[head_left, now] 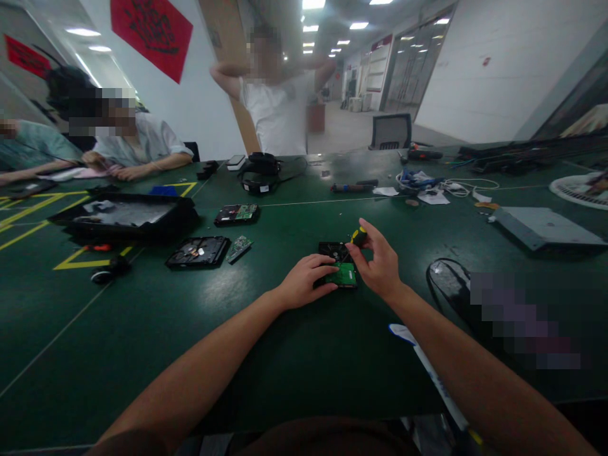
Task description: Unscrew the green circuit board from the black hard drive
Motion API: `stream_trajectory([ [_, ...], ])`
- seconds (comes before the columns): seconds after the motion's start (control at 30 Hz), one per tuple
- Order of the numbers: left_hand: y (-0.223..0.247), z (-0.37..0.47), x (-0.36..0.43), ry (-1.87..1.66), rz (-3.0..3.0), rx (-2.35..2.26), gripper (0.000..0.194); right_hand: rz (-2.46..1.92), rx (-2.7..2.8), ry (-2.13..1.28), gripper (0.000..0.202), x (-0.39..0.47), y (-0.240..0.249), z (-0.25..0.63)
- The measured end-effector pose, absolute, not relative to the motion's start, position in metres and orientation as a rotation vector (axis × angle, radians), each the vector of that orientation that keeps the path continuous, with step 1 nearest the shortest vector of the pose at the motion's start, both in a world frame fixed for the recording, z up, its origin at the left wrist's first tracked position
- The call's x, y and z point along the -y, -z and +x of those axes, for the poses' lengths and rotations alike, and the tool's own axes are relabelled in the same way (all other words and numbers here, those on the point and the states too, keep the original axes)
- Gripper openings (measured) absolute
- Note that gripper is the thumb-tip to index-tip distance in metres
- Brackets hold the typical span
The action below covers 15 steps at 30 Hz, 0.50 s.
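A small hard drive (335, 248) lies on the green table in front of me, its circuit board (346, 275) facing up at the near end. My left hand (306, 280) grips it from the left, fingers over the board and thumb along the near edge. Between the thumb and fingers of my right hand (377, 259) is a screwdriver (360, 237) with a yellow and black handle. Its thin shaft slants down and left to the drive; the tip is too small to make out.
Left of my hands lie a loose circuit board (240, 249), a larger hard drive (198, 252) and another drive (236, 214). A black tray (124, 212) stands farther left. On the right are a grey metal case (546, 228) and tangled cables (418, 180). Other people are across the table.
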<state>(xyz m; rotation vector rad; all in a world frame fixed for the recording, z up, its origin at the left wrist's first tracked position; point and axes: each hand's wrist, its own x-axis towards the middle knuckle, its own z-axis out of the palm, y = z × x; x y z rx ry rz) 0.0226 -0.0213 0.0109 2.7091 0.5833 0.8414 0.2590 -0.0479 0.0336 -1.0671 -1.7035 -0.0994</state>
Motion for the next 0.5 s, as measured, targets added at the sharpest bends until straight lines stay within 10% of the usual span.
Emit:
stream_trajectory([
  [0.5, -0.0100, 0.0223, 0.0227, -0.800, 2.776, -0.608, 0.034, -1.084, 1.703, 0.085, 0.065, 0.0465, -0.0313, 0.2590],
])
